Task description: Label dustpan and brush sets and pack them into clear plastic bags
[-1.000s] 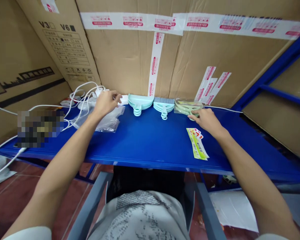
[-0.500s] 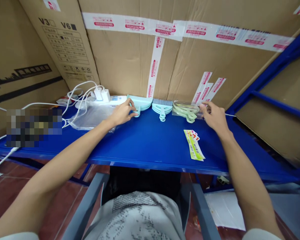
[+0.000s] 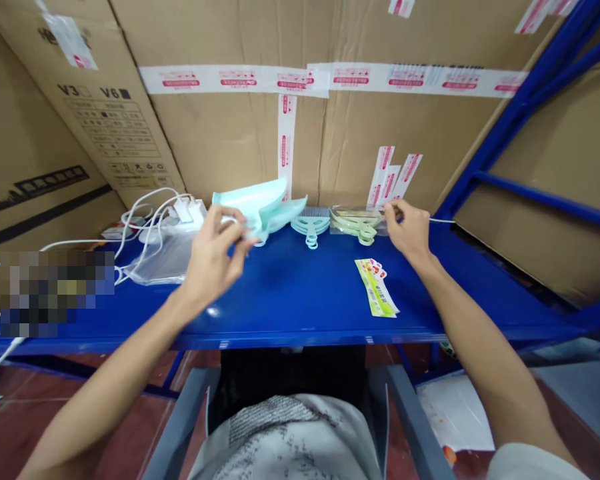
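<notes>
Cardboard [image 3: 93,100] reading "V3" and "V6" is standing beyond the left hand [image 3: 213,257], which is gripping a mint dustpan [image 3: 253,197] just past its fingertips; green tools [image 3: 361,227] are lying bagged in clear plastic [image 3: 335,229] beside the right hand [image 3: 411,230], whose grip is staying unclear.

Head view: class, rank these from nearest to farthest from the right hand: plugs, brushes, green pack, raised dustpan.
1. Green pack: immediately left of the right hand.
2. Brushes: just left of the green pack.
3. Raised dustpan: farther left, in the left hand.
4. Plugs: white, leftmost of the four.
</notes>
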